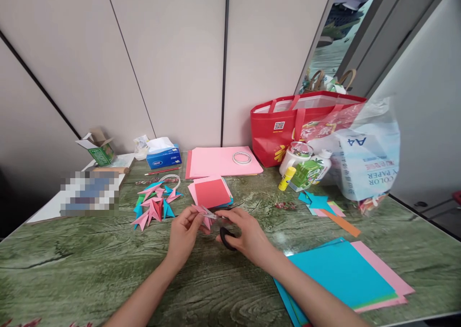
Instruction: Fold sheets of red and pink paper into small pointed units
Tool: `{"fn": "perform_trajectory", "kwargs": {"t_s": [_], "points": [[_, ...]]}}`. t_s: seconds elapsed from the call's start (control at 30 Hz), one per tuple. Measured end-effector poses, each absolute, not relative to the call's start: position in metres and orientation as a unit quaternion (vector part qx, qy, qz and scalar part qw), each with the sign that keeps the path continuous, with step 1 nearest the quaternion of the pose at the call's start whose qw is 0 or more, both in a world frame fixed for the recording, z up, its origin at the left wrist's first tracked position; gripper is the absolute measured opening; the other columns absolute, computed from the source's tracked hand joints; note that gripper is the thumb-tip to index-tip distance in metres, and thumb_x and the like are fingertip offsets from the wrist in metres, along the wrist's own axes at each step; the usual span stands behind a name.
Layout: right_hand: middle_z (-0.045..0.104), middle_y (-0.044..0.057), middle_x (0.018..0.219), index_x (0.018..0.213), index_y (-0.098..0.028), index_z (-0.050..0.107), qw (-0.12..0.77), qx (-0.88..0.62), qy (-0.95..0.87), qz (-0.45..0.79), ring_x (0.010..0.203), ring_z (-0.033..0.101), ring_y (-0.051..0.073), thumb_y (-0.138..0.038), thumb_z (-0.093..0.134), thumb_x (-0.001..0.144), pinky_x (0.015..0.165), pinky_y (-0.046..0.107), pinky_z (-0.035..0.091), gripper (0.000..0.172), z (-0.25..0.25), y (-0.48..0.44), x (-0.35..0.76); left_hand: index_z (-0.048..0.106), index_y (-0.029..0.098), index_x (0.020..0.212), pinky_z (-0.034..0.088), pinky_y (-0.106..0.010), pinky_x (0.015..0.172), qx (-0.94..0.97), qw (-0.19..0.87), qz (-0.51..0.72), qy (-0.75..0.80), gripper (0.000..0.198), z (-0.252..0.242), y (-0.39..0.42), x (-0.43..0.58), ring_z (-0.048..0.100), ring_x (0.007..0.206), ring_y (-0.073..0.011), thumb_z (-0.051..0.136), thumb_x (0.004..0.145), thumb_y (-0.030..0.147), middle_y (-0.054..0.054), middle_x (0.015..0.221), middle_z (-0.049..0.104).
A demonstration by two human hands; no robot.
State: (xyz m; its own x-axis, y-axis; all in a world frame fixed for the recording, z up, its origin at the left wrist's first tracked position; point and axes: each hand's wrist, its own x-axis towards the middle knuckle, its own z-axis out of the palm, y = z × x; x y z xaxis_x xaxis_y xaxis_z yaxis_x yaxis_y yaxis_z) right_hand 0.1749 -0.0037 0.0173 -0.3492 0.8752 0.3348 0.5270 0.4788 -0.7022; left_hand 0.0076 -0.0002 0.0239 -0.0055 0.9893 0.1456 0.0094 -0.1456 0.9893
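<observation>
My left hand (186,232) pinches a folded pink paper piece (206,220) over the middle of the table. In my right hand (248,233) is a pair of scissors with black handles (226,239), my thumb through one loop. The scissor blades lie across the pink piece, close to my left fingertips. Just beyond my hands sits a stack of square papers (212,193), red on top with pink and blue edges below. Left of my left hand lies a pile of folded paper pieces (153,207) in pink, blue, green and red.
A stack of large pink sheets (219,161) bears a tape roll (242,158). Behind stand a tissue box (163,157) and a red bag (266,137). On the right are a glue stick (287,178), paper scraps (319,203), a plastic bag (370,154) and blue sheets (338,274).
</observation>
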Motion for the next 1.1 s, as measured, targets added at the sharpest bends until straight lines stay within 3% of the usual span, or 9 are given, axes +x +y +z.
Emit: {"fn": "perform_trajectory", "kwargs": {"t_s": [0.23,0.87,1.1], "points": [[0.059,0.002,0.085,0.111,-0.027,0.055,0.324,-0.460,-0.804,0.193,0.080,0.053,0.018,-0.016,0.063,0.068,0.070,0.028,0.041,0.045,0.0097,-0.0023,0.1780,0.058,0.017,0.071,0.046,-0.023,0.046,0.545,0.467,0.512,0.471,0.010,0.0289,-0.0025,0.0094,0.056,0.044,-0.0124,0.059,0.071,0.027,0.002,0.060,0.063],[0.060,0.003,0.081,0.109,-0.026,0.057,0.272,-0.473,-0.829,0.125,0.076,0.053,0.018,-0.026,0.061,0.073,0.067,0.026,0.039,0.037,0.0117,-0.0038,0.1786,0.059,0.017,0.070,0.045,-0.023,0.047,0.575,0.461,0.493,0.462,0.010,0.0285,-0.0026,0.0087,0.056,0.045,-0.0125,0.055,0.074,0.025,0.001,0.060,0.064],[0.059,0.003,0.078,0.111,-0.027,0.055,0.231,-0.481,-0.844,0.058,0.074,0.052,0.018,-0.020,0.059,0.074,0.063,0.026,0.036,0.039,0.0118,-0.0044,0.1799,0.057,0.016,0.070,0.045,-0.022,0.048,0.580,0.466,0.484,0.461,0.012,0.0262,-0.0027,0.0090,0.056,0.046,-0.0119,0.053,0.075,0.025,0.001,0.059,0.063]]}}
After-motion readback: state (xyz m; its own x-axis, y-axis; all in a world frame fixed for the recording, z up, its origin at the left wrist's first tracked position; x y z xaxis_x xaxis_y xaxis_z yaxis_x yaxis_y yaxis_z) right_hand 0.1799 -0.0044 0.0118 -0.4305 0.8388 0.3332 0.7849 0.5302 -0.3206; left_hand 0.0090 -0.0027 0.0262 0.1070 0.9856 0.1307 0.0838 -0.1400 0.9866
